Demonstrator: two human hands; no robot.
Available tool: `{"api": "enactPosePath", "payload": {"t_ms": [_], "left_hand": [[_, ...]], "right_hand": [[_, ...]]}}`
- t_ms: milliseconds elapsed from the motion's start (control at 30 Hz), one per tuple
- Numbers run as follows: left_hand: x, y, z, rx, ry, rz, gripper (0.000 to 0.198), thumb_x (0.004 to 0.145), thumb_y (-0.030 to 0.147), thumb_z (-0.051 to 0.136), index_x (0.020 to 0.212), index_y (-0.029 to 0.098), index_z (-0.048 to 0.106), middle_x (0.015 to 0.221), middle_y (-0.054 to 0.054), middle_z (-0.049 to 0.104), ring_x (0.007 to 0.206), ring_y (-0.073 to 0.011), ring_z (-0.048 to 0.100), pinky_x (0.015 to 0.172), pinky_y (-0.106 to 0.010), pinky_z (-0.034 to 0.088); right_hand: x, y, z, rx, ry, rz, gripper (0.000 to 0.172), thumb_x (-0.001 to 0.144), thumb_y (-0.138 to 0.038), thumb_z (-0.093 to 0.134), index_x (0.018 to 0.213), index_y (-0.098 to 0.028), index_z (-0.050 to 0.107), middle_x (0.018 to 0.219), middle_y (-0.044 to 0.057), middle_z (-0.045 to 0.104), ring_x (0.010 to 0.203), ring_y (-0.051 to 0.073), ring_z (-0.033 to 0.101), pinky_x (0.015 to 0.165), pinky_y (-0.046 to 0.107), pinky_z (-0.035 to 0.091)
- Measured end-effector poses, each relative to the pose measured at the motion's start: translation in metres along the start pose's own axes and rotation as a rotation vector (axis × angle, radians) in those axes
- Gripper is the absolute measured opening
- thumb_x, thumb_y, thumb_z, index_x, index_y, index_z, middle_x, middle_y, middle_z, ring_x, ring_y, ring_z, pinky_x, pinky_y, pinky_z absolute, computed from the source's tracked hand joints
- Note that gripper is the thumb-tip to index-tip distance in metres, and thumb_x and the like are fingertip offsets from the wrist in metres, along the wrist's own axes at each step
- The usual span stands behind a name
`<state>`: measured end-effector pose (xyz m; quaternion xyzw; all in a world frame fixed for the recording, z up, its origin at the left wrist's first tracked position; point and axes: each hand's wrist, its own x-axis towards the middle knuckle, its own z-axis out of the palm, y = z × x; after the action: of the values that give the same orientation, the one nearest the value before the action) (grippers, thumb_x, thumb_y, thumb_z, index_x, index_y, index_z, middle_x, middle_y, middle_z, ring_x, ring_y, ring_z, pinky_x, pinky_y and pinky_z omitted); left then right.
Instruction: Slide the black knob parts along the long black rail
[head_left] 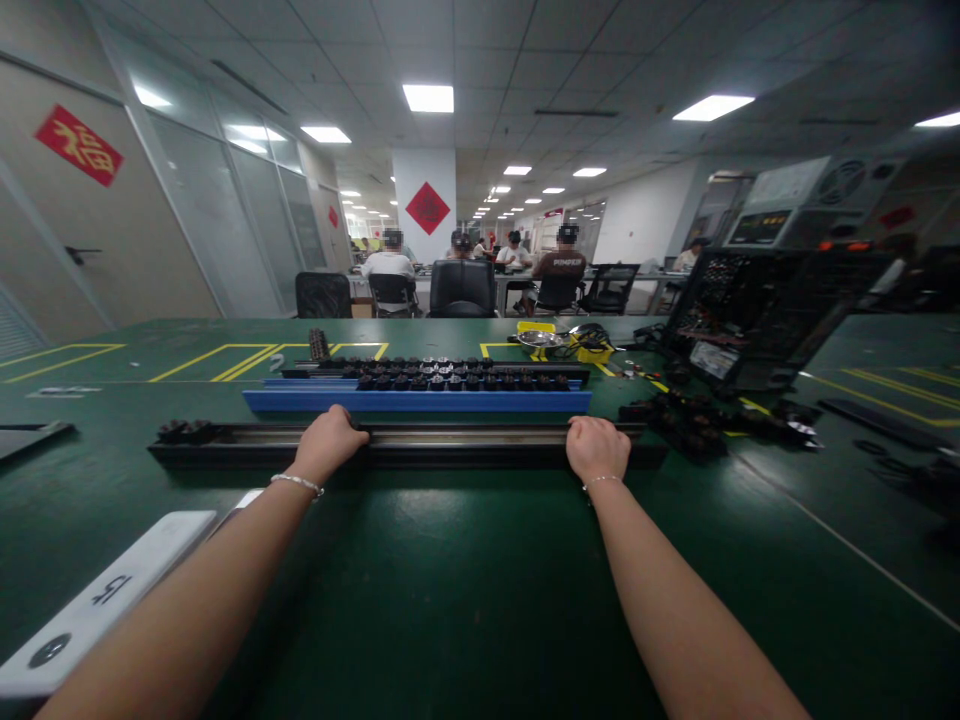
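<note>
A long black rail (465, 455) with a pale groove lies crosswise on the green table. My left hand (330, 440) is closed around it left of its middle. Toward the rail's right end, my right hand (598, 448) grips it with the fingers curled over the top. Small black blocks (184, 430) sit at the rail's left end. Just behind it is a blue rail (420, 402), parallel to it, with a row of black blocks (465, 382) along its far side. Another dark rail (337, 369) lies beyond that.
A heap of black parts (694, 420) lies to the right, in front of an opened computer case (765, 310). A metal bowl (540, 340) stands at the back. On the left lies a white flat device (127, 590). People sit at desks beyond the chairs (461, 288).
</note>
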<state>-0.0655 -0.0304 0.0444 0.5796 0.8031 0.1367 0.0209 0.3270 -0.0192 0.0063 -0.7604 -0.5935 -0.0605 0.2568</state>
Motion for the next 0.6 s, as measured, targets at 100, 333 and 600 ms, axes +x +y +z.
{"api": "enactPosePath", "payload": {"t_ms": [100, 333, 600], "left_hand": [[-0.001, 0.002, 0.001, 0.001, 0.003, -0.001, 0.045, 0.067, 0.042, 0.056, 0.102, 0.014, 0.053, 0.101, -0.017, 0.065, 0.095, -0.0298, 0.062, 0.074, -0.035, 0.048], [0.000, 0.005, 0.005, -0.027, 0.023, 0.006, 0.043, 0.067, 0.042, 0.057, 0.099, 0.014, 0.053, 0.100, -0.017, 0.065, 0.092, -0.0297, 0.062, 0.072, -0.034, 0.048], [0.002, 0.005, 0.012, -0.046, 0.049, -0.004, 0.041, 0.066, 0.041, 0.058, 0.097, 0.016, 0.053, 0.098, -0.015, 0.065, 0.092, -0.0288, 0.062, 0.073, -0.034, 0.048]], "right_hand": [[0.000, 0.000, -0.001, 0.005, -0.003, 0.001, 0.038, 0.087, -0.024, 0.031, 0.099, -0.023, 0.067, 0.111, 0.004, 0.065, 0.106, 0.019, 0.049, 0.087, 0.037, 0.030], [0.000, 0.001, 0.001, 0.006, 0.007, -0.005, 0.038, 0.087, -0.025, 0.031, 0.098, -0.024, 0.067, 0.110, 0.003, 0.065, 0.106, 0.019, 0.050, 0.086, 0.036, 0.029], [0.001, 0.002, 0.003, -0.002, 0.025, -0.008, 0.038, 0.086, -0.024, 0.032, 0.098, -0.023, 0.068, 0.109, 0.004, 0.066, 0.105, 0.019, 0.050, 0.085, 0.036, 0.030]]}}
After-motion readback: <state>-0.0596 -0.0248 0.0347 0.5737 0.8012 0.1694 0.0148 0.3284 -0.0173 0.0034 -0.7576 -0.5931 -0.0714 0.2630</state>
